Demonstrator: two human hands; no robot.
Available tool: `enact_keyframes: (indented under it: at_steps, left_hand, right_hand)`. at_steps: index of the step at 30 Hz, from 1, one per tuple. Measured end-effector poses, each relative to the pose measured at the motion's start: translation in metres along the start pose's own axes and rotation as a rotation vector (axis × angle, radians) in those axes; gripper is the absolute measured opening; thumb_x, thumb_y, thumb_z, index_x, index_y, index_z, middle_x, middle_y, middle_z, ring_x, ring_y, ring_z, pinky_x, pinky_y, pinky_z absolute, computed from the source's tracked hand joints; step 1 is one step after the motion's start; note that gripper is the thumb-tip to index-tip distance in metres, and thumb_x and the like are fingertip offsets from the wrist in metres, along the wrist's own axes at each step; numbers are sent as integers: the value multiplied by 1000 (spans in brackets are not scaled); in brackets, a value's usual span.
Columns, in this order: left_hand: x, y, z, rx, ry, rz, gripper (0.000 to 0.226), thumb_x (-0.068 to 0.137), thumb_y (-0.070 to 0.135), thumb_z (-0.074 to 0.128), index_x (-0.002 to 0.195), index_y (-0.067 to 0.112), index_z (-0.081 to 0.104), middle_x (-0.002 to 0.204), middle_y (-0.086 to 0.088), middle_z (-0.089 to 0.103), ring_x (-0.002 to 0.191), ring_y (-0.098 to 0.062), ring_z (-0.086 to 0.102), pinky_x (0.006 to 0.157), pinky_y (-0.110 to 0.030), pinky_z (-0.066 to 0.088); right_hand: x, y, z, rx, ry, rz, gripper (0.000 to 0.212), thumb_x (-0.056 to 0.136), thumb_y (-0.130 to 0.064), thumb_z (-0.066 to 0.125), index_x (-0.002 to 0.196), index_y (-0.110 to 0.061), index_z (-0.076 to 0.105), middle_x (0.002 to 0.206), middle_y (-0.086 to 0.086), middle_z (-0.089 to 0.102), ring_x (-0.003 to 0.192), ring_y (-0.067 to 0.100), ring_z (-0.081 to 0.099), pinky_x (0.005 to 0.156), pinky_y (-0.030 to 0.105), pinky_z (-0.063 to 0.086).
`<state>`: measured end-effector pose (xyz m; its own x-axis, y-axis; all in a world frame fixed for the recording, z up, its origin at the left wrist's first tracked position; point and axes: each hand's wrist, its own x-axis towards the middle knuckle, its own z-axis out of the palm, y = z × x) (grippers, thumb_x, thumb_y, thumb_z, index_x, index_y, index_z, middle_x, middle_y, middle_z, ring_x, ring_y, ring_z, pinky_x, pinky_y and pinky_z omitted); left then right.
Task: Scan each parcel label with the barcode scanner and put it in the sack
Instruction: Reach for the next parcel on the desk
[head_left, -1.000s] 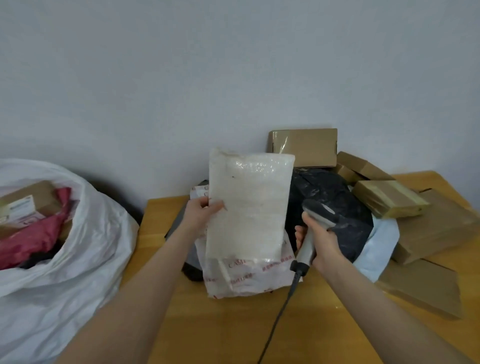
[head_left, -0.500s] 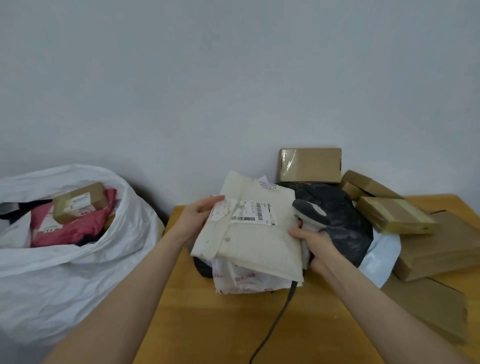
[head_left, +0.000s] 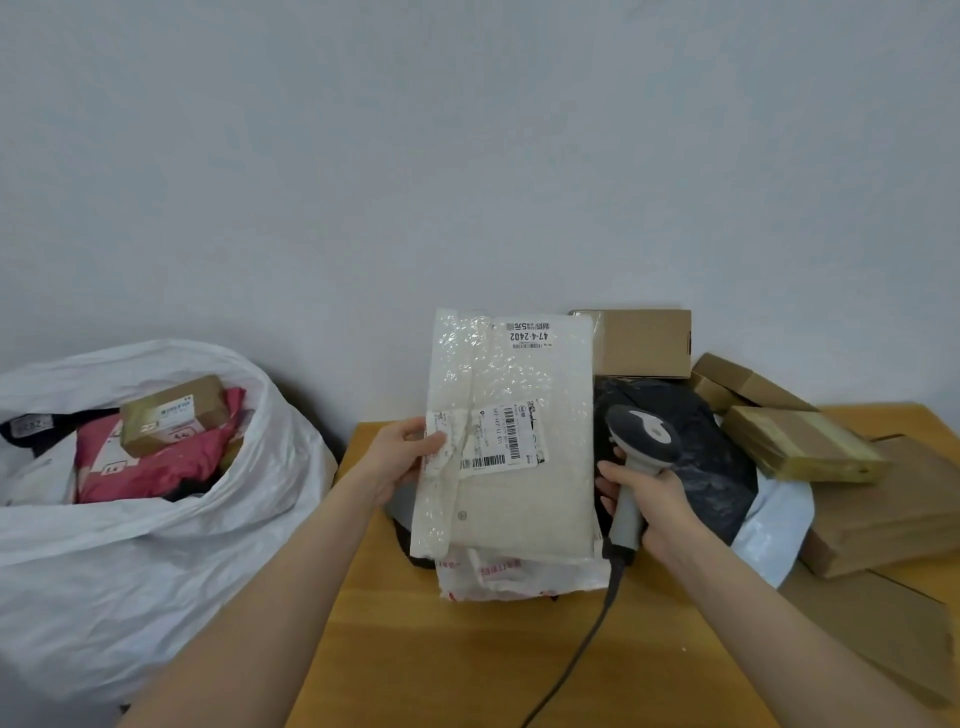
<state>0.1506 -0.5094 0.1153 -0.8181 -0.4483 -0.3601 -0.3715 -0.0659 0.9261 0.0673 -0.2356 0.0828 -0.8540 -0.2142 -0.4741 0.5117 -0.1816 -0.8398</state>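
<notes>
The left hand (head_left: 402, 457) grips the left edge of a white bubble-wrap parcel (head_left: 519, 509), thumb pressed on its front. It holds the parcel upright above the bench (head_left: 467, 654) with the label (head_left: 511, 439) and its barcodes facing the camera. A second sticker (head_left: 530, 335) sits near the parcel's top edge. The right hand (head_left: 660, 501) is curled round the grey handle of the barcode scanner (head_left: 641, 441), just beside the parcel's right edge, with the scanner head about level with the label. The scanner's dark cable (head_left: 582, 644) trails down across the bench toward its near edge. Under the held parcel lies a white plastic mailer (head_left: 519, 577) with red print. Behind the scanner a black bag parcel (head_left: 722, 467) rests on a pale one (head_left: 779, 525). Brown cardboard boxes (head_left: 644, 343) are piled against the wall and along the right of the bench. Left of the bench stands the open white sack (head_left: 156, 561), holding a red parcel (head_left: 150, 462) with a small brown box (head_left: 171, 415) on top.
</notes>
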Motion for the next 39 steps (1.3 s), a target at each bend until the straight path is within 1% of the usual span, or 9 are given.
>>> enact_keyframes:
  at_steps: [2, 4, 7, 9, 12, 15, 20, 31, 39]
  left_hand:
    - [4, -4, 1, 5, -12, 11, 25, 90, 8, 63, 114, 13, 63, 103, -9, 73, 93, -22, 70, 75, -34, 59]
    - [8, -6, 6, 24, -29, 34, 22, 90, 7, 63, 112, 12, 64, 98, -7, 74, 94, -24, 70, 74, -33, 59]
    - [12, -12, 10, 75, -115, 39, 25, 89, 6, 63, 114, 12, 62, 104, -8, 72, 99, -25, 69, 82, -36, 58]
    - [16, -15, 12, 91, -150, 41, 28, 89, 10, 65, 116, 12, 62, 110, -8, 71, 102, -26, 68, 88, -42, 55]
    - [21, -21, 16, 60, -37, 98, 20, 89, 15, 67, 109, 12, 66, 106, -9, 72, 98, -26, 69, 91, -46, 54]
    - [24, -28, 17, 78, 32, 131, 17, 89, 12, 66, 105, 7, 68, 103, -11, 72, 95, -27, 69, 87, -44, 56]
    - [27, -44, 16, 101, 98, 101, 7, 89, 9, 67, 95, 10, 68, 100, -13, 72, 94, -29, 69, 84, -44, 57]
    - [29, -55, 14, 182, 128, 55, 19, 90, 10, 66, 108, 4, 66, 102, -11, 71, 95, -27, 68, 84, -44, 56]
    - [24, -56, 14, 196, 152, 54, 12, 89, 10, 66, 101, 9, 65, 103, -10, 70, 94, -24, 67, 83, -39, 56]
  right_hand:
    - [0, 1, 2, 8, 2, -12, 25, 79, -2, 74, 102, -8, 66, 93, 17, 68, 90, 31, 65, 86, 47, 54]
    - [-2, -2, 7, 34, 9, -25, 19, 80, -4, 74, 95, -9, 64, 93, 16, 69, 88, 30, 66, 88, 48, 54]
    - [-2, -11, 11, 32, 44, -35, 17, 82, -2, 71, 93, -10, 60, 85, 11, 64, 73, 24, 61, 73, 39, 53]
    - [-1, -12, 11, -9, 74, -64, 17, 82, 1, 69, 92, -9, 59, 86, 10, 64, 75, 22, 60, 68, 34, 52]
    - [-3, -9, 10, -31, 90, -110, 17, 82, 0, 70, 96, -5, 62, 88, 9, 65, 78, 20, 60, 74, 36, 53]
    - [-12, -8, 12, -19, 127, -186, 14, 85, -5, 70, 87, -13, 59, 83, 5, 63, 76, 16, 60, 71, 32, 53]
    - [-35, -2, 24, -113, -42, -159, 11, 86, -10, 70, 81, -4, 62, 53, 4, 56, 43, 12, 48, 46, 26, 42]
    - [-61, 11, 36, -265, -81, -156, 16, 83, -8, 68, 69, -4, 60, 49, 4, 55, 41, 11, 46, 46, 26, 40]
    - [-67, 9, 36, -270, -97, -129, 18, 83, -8, 68, 67, -4, 59, 50, 5, 55, 42, 13, 45, 48, 28, 40]
